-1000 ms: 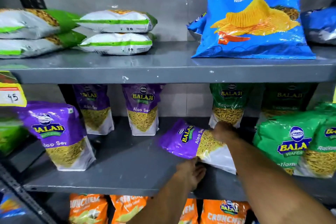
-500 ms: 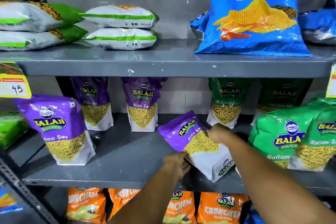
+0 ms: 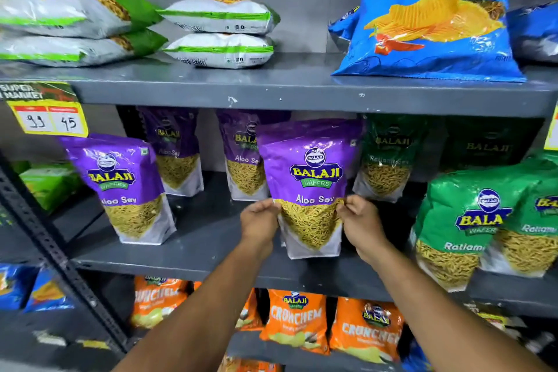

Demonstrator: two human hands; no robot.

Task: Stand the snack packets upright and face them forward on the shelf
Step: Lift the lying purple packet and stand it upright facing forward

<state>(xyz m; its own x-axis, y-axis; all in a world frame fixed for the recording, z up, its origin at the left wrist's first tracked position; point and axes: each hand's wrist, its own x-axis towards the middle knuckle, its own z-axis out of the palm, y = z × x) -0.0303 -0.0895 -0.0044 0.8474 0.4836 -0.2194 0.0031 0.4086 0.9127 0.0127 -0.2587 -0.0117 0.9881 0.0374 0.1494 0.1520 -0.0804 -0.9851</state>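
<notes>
Grey middle shelf (image 3: 193, 251) carries the purple packet (image 3: 311, 184) upright, long axis vertical, label facing forward. Left hand (image 3: 259, 225) and right hand (image 3: 360, 223) pinch its side edges, fingers clenched on it.

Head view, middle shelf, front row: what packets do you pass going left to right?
Standing purple Aloo Sev packet → purple Aloo Sev packet gripped by left hand and right hand → green Ratlami Sev packets.

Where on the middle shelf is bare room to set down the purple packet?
Bare shelf lies between the front-left Aloo Sev packet and the held packet, which the left hand and right hand grip. The right is crowded with green Ratlami packets.
</notes>
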